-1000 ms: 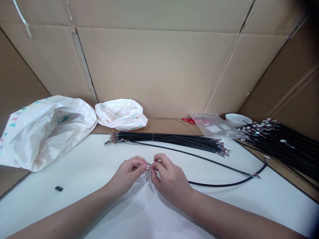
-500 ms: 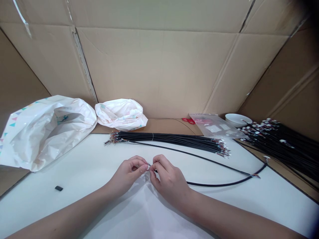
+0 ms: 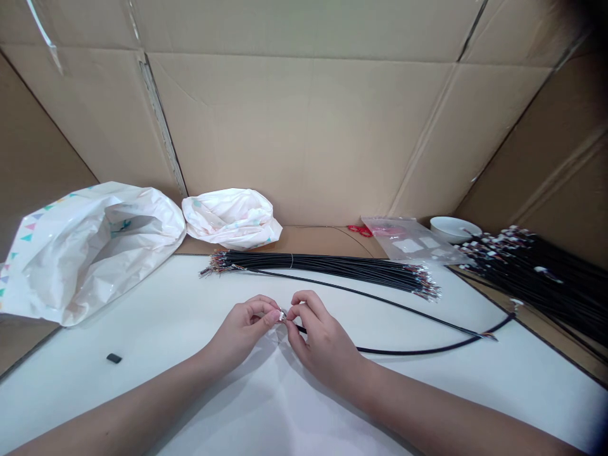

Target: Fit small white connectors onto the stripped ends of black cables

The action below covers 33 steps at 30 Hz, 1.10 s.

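My left hand (image 3: pixel 247 332) pinches a small white connector (image 3: pixel 282 316) between thumb and fingers, over the near middle of the white table. Close beside it on the right, my right hand (image 3: pixel 323 342) is closed on the thin wires at the end of a black cable (image 3: pixel 413 351). That cable passes under my right hand and curves over the table to a white connector (image 3: pixel 517 303) at its far end. Behind both hands lies a tied bundle of black cables (image 3: pixel 323 265) with bare wire ends. One loose cable (image 3: pixel 361 292) stretches in front of the bundle.
Two white plastic bags (image 3: pixel 80 253) (image 3: pixel 230 218) sit at the left and back. A small black piece (image 3: pixel 114 358) lies front left. Red scissors (image 3: pixel 360 230), a clear bag (image 3: pixel 413 240), a white bowl (image 3: pixel 456 228) and more black cables (image 3: pixel 560 278) are at the back right.
My right hand's fingers have shifted slightly, and more of the connector and wires shows between my hands. The cable's far end has moved a little to the right.
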Motion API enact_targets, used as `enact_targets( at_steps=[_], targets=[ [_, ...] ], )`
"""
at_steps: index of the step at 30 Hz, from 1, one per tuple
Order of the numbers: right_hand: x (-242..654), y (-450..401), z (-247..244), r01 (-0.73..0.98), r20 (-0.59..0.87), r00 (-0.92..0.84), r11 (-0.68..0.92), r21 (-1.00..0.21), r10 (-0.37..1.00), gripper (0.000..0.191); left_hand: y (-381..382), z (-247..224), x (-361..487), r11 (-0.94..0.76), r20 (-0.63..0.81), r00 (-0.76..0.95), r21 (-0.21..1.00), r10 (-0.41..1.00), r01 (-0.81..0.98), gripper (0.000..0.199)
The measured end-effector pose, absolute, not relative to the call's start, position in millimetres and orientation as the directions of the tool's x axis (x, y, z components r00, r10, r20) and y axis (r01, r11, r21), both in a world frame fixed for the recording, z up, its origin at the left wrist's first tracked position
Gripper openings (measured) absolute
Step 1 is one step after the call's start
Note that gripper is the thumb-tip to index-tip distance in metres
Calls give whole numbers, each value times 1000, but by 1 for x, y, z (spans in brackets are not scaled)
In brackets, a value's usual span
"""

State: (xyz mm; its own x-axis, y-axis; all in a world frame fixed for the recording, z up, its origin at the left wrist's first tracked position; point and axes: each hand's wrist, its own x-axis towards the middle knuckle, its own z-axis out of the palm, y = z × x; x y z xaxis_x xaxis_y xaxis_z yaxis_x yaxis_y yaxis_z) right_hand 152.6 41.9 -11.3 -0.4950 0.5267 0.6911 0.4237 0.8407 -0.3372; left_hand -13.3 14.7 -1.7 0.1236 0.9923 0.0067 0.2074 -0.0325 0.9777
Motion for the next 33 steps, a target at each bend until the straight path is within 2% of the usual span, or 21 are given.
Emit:
enact_targets(
  at_steps=[18, 22, 27, 33],
  targets=[
    [150, 40, -9, 430, 690, -504, 844, -321, 520, 12, 14, -2, -13, -58, 20, 138, 959, 990, 278, 33],
    [153, 41, -6, 444, 598, -507, 783, -436, 621, 9, 11, 1, -11, -71, 46, 86, 948, 995, 309, 30],
    [156, 45, -5, 448, 463, -468, 653, -610, 753, 19, 8, 2, -9, -143, 136, 45, 899, 990, 415, 26],
    [156, 49, -1, 461, 290, -516, 546, -700, 806, 25, 6, -1, -7, -250, 228, 106, 829, 968, 500, 23]
  ],
)
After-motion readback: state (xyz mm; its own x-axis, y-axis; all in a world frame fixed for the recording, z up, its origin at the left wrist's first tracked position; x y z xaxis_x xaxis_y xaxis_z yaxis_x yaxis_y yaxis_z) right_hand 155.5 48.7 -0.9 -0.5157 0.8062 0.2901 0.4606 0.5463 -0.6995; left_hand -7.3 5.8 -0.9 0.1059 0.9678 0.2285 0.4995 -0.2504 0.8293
